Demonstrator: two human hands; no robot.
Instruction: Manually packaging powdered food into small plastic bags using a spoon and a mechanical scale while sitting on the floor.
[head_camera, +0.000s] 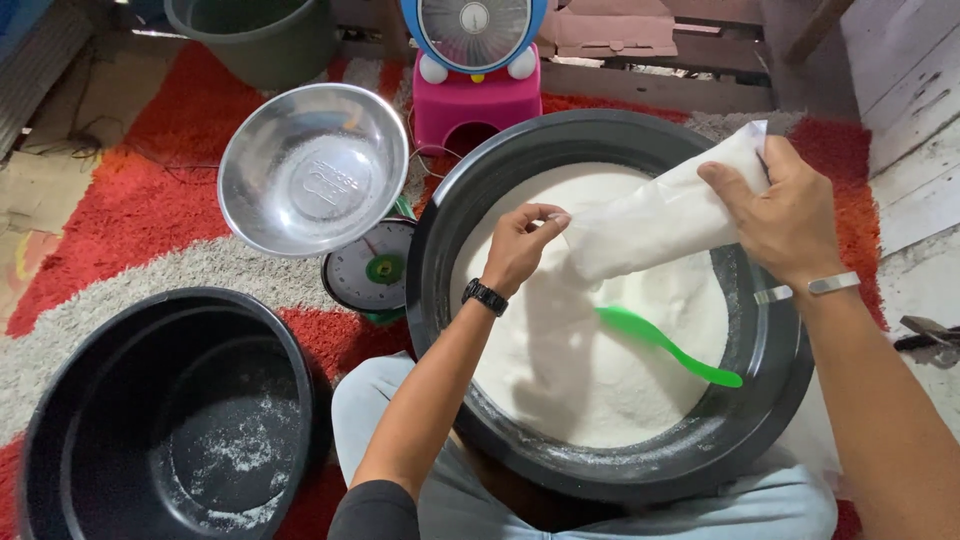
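You hold the plastic bag already filled with white powder above the big black basin, left hand fingers pinched on its lower end, right hand fingers clamped on its top, while the green scoop lies in the powder below your fingers and the metal bowl on the scale is empty.

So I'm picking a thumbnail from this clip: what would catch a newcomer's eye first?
The big black basin of white powder at centre, with both hands over it: the left hand pinches one end of a white bag, the right hand grips the other. A bright green scoop lies in the powder. To the left, a shiny steel bowl sits on a dial scale.
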